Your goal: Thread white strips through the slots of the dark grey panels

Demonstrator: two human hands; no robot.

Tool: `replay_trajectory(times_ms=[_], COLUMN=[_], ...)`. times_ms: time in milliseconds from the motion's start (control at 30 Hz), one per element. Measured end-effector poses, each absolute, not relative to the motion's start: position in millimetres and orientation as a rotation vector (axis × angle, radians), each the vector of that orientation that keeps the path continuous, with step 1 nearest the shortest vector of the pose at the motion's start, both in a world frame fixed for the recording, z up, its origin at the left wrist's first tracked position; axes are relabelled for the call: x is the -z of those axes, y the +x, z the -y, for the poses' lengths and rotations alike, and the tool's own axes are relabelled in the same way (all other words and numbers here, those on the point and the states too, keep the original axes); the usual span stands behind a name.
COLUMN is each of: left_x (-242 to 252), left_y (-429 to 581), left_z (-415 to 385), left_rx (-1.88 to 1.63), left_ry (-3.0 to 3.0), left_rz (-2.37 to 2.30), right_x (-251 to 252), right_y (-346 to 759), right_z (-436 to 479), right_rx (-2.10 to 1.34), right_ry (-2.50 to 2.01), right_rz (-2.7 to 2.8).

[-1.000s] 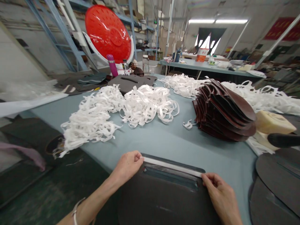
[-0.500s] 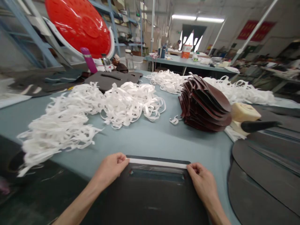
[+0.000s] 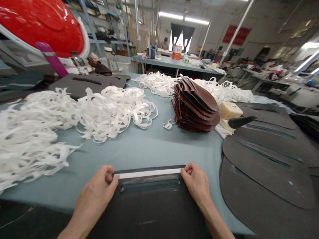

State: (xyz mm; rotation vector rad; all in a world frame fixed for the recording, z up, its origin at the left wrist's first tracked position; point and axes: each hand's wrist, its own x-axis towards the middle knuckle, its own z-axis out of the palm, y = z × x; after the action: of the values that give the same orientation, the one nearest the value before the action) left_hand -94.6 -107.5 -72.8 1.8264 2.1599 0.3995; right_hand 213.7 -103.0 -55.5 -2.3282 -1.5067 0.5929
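A dark leather panel (image 3: pixel 149 212) with a slot lies at the near edge of the grey-blue table (image 3: pixel 149 146). Along its top edge runs a white tape strip (image 3: pixel 149 173). My left hand (image 3: pixel 96 196) pinches the strip's left end with closed fingers. At the strip's right end my right hand (image 3: pixel 195 182) is closed in a pinch on it. Both hands rest on the panel.
Heaps of white paper strips (image 3: pixel 74 116) cover the left and back of the table. A stack of brown leather pieces (image 3: pixel 195 106) stands mid-right, beside a cream block with a black handle (image 3: pixel 230 114). Dark panels (image 3: pixel 264 166) are piled right. A red dish (image 3: pixel 42 23) leans far left.
The camera has swung right, so everything has shifted left in view. Both hands keep their pinch on the strip's ends; the panel sits squarer to me.
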Motion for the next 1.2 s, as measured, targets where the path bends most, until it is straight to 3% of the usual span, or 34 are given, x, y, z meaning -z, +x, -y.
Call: replay_trajectory(times_ms=[133, 300, 467, 733, 1000, 1200], left_x=[81, 79, 69, 67, 68, 69], left_y=[-78, -72, -83, -86, -88, -89], left_z=[137, 150, 116, 109, 112, 98], left_rx=[-0.562, -0.395, -0.408, -0.678, -0.671, -0.636], left_ry=[2.401, 2.625, 2.554, 2.385, 2.322, 2.498], left_rz=[-2.026, -2.006, -1.989, -2.047, -2.087, -1.907], right_x=[63, 68, 68, 69, 78, 79], right_y=[208, 172, 134, 128, 54, 37], right_z=[112, 121, 111, 79, 48, 56], right_rx=[-0.252, 0.109, 0.066, 0.269, -0.171, -0.007], right_ry=[-2.231, -1.586, -1.524, -1.785, -1.246, -1.166], right_rz=[1.731, 2.285, 2.344, 2.325, 2.275, 2.334])
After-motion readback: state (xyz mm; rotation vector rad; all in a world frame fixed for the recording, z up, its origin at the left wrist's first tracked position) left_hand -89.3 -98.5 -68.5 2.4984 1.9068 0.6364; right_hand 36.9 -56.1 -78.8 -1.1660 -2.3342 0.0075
